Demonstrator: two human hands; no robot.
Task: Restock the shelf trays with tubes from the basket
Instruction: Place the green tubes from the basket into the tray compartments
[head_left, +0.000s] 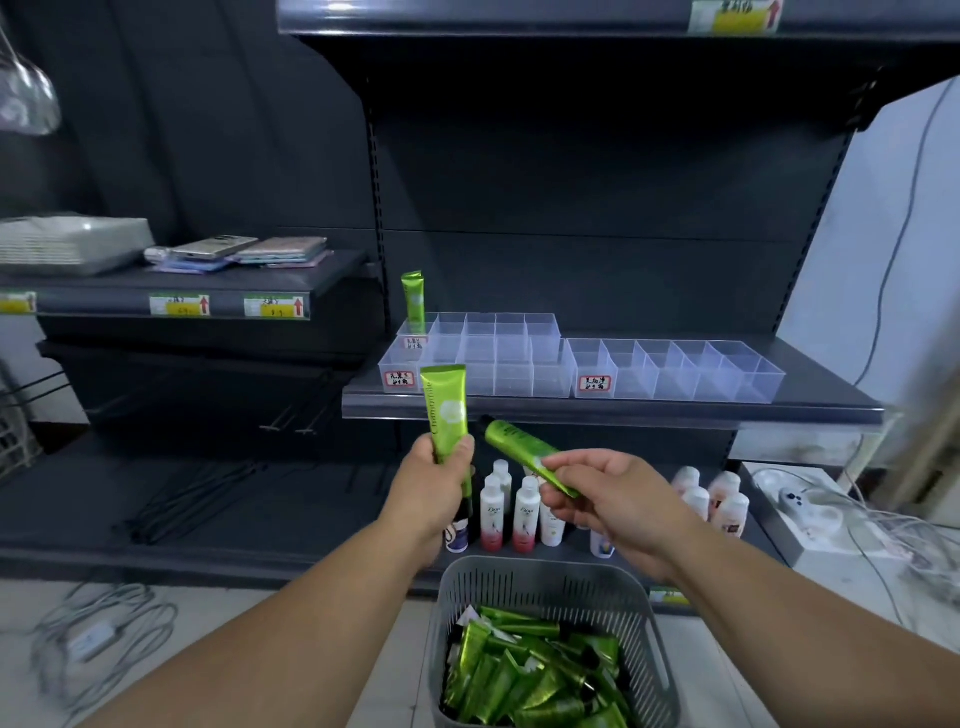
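Left hand (436, 483): grip curled round a glossy green tube (444, 405) (upright).
Right hand (608, 499): grip pinching a slanted tube (511, 439).
Trays (670, 374): clear plastic, on dark shelf (623, 408).

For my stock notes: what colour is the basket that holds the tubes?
The basket is grey; the head view shows it best.

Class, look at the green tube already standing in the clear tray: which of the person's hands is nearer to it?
Left. The left hand, gripping an upright tube, is almost straight below the standing tube; the right hand, pinching a tilted tube, is farther right.
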